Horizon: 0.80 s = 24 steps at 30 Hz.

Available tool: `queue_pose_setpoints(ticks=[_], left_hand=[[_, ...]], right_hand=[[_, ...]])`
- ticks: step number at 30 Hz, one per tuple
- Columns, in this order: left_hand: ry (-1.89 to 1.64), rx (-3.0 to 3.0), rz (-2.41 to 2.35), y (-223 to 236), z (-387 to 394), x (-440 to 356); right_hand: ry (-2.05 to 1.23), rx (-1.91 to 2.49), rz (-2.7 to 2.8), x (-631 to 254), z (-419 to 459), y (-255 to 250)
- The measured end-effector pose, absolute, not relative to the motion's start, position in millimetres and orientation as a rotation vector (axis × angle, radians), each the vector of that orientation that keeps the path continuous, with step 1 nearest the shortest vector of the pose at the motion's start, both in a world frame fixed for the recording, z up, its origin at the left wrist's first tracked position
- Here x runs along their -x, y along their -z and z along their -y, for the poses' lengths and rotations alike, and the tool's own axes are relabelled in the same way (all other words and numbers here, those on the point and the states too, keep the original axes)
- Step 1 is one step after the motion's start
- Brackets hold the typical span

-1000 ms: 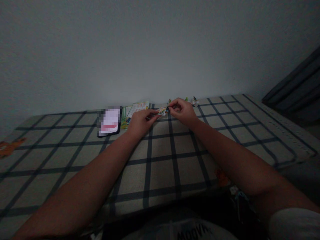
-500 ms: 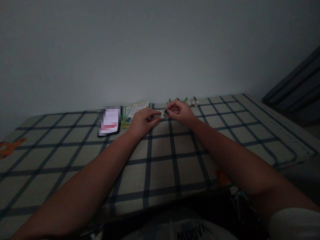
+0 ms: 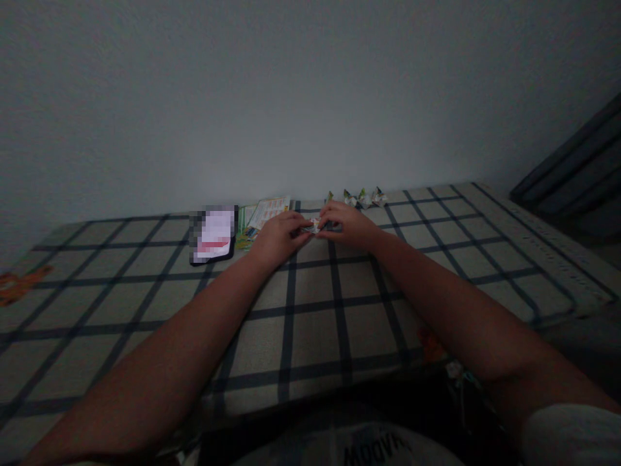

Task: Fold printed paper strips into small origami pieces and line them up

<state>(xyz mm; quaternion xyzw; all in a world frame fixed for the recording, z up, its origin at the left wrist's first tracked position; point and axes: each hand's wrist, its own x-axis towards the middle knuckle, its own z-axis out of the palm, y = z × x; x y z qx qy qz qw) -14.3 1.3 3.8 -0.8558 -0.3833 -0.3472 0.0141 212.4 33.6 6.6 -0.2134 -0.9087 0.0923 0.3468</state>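
Both my hands meet at the far middle of a checked cloth surface. My left hand and my right hand each pinch one end of a small folded printed paper piece held between them, low over the cloth. Just behind my right hand, several small folded paper shapes stand in a row near the wall. A stack of printed paper sheets lies just behind my left hand.
A dark phone with a lit screen lies left of the paper sheets. A pale wall rises right behind the surface. A dark grey slanted object is at the right. An orange motif marks the cloth's left edge.
My hands have drawn closer together and lowered toward the cloth, and the paper piece between them now looks shorter. More of the folded shapes show behind my right hand.
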Motion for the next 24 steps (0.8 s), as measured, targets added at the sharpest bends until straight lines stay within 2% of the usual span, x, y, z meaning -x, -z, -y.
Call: queue_pose_setpoints(ticks=[15,24], left_hand=[[1.051,2.666,1.160,-3.6,-2.1,15.4],[0.966,2.693,1.122,-3.1,1.1,12.0]], right_hand=[[-0.076,0.589,2.447,-217.9,-34.2,-9.3],[-0.164,0.680,2.505,-215.6,-34.6,-8.8]])
